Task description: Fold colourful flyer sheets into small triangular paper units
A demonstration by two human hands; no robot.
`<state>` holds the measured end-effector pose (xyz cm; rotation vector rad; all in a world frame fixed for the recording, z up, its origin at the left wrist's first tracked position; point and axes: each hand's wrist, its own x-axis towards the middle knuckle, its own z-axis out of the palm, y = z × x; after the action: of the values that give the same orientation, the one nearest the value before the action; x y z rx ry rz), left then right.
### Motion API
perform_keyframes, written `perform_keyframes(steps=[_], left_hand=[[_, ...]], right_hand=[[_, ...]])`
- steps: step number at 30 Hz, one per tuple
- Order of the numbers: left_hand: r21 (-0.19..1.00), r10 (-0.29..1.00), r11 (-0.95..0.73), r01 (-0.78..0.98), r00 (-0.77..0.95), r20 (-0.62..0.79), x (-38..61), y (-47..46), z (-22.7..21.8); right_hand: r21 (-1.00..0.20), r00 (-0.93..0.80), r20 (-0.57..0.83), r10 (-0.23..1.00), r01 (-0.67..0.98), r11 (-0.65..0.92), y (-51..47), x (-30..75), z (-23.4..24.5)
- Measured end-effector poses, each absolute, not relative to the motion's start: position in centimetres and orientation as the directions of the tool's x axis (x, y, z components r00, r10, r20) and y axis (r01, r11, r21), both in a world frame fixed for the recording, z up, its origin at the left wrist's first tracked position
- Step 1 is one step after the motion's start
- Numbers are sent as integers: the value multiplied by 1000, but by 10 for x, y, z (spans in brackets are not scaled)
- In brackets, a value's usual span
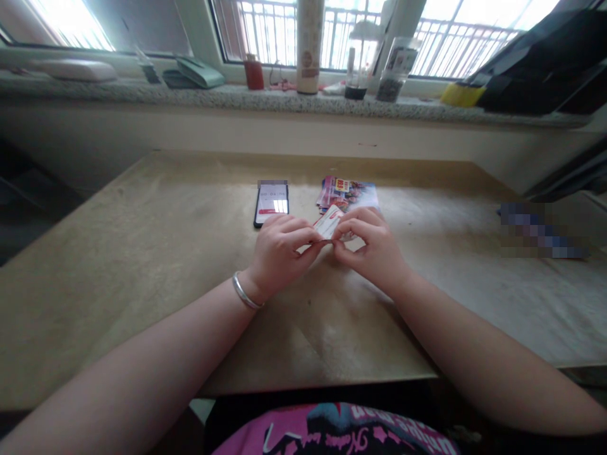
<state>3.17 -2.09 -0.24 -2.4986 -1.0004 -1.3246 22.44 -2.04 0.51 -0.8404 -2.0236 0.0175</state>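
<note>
Between my two hands is a small white piece of printed paper with a red mark, tilted above the table. My left hand, with a silver bangle on its wrist, pinches the paper's near left edge. My right hand pinches it close by on the right, so the fingertips almost meet. Part of the paper is hidden behind the fingers. Just beyond it lies a stack of colourful printed leaflets. A phone with a lit timer screen rests beyond my left hand.
The table has a brownish covering. A blurred-out flat item lies at the right. Along the stone windowsill stand a red bottle, a tall cylinder, clear containers, a folded green case and a black bag.
</note>
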Motion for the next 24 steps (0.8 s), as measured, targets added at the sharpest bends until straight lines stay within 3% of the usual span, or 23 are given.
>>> perform_keyframes(steps=[24], left_hand=[[131,483,-766,630,429,763,23,-14,-5]], right_hand=[[-261,-350,763,544,603,754,-13,232,1]])
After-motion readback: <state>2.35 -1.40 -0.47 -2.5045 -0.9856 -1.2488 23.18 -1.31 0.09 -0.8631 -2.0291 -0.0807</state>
